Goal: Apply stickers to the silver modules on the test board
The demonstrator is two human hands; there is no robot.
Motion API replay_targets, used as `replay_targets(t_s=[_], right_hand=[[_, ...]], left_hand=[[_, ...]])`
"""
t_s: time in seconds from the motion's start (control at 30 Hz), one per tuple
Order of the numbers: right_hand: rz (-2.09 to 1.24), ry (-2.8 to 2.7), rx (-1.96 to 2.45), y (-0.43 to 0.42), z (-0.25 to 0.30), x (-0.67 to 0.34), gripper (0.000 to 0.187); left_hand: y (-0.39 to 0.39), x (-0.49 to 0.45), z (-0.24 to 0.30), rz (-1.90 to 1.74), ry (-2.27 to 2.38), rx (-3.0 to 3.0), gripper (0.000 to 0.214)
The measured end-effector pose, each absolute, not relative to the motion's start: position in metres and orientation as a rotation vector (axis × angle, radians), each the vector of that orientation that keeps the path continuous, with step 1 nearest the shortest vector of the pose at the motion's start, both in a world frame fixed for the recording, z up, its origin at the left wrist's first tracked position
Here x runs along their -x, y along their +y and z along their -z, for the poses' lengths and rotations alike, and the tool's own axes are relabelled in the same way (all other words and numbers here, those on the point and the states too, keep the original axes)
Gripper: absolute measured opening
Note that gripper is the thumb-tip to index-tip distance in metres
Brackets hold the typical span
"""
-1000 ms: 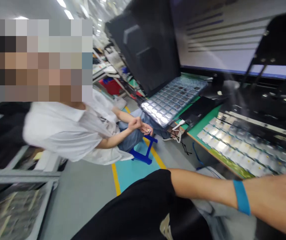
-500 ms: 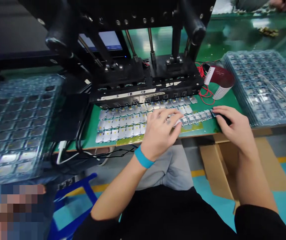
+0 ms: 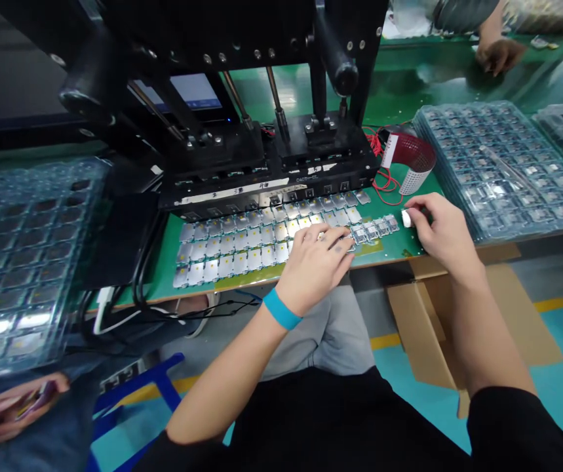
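My left hand [image 3: 315, 262] lies on a block of small silver modules [image 3: 227, 252], its fingertips at a short strip of modules [image 3: 372, 229] on the green bench mat [image 3: 399, 246]. My right hand [image 3: 441, 229] pinches a small white piece [image 3: 406, 219] at its fingertips, just right of the strip's end. The black press fixture [image 3: 266, 157] stands behind the modules, its front edge over their back row. Modules under my left palm are hidden.
Stacked clear blister trays of modules lie left [image 3: 25, 262] and right [image 3: 502, 170] of the mat. A red-wired ribbon coil [image 3: 411, 157] sits behind my right hand. Another person's hands show at top right [image 3: 497, 56] and lower left [image 3: 6, 410]. Cardboard [image 3: 458, 321] lies below the bench.
The view has swung from the person at the left to the bench. My right hand has shifted left and now shows a white piece at its fingertips. Another person's hand has entered at lower left.
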State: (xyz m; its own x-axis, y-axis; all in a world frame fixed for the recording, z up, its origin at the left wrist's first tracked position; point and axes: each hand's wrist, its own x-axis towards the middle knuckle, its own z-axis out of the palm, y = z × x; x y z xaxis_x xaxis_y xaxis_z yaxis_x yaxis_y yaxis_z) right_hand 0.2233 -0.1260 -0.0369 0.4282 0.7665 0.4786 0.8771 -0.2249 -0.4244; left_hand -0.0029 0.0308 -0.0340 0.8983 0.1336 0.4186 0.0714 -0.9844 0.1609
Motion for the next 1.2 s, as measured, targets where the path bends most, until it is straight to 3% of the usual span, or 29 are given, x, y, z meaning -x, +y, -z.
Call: replay_targets(t_s=[0.27, 0.47, 0.7, 0.87, 1.2], right_hand=[[0.404, -1.539, 1.975, -0.125, 0.037, -0.219, 0.013], [0.200, -1.887, 1.861, -0.128, 0.030, -0.221, 0.017], [0.110, -1.845, 1.827, -0.128, 0.035, -0.226, 0.016], [0.245, -1.711, 1.833, -0.125, 0.030, -0.221, 0.015], [0.198, -1.699, 2.018, -0.106, 0.030, -0.226, 0.027]], left_hand=[[0.036, -0.006, 0.024, -0.780, 0.180, -2.885, 0.023], [0.040, -0.017, 0.023, -0.606, 0.421, -2.832, 0.026], [0.036, -0.016, 0.025, -0.490, 0.537, -2.866, 0.025], [0.032, -0.007, 0.029, -0.476, 0.472, -2.887, 0.024], [0.031, -0.013, 0.032, -0.539, 0.458, -2.915, 0.027]])
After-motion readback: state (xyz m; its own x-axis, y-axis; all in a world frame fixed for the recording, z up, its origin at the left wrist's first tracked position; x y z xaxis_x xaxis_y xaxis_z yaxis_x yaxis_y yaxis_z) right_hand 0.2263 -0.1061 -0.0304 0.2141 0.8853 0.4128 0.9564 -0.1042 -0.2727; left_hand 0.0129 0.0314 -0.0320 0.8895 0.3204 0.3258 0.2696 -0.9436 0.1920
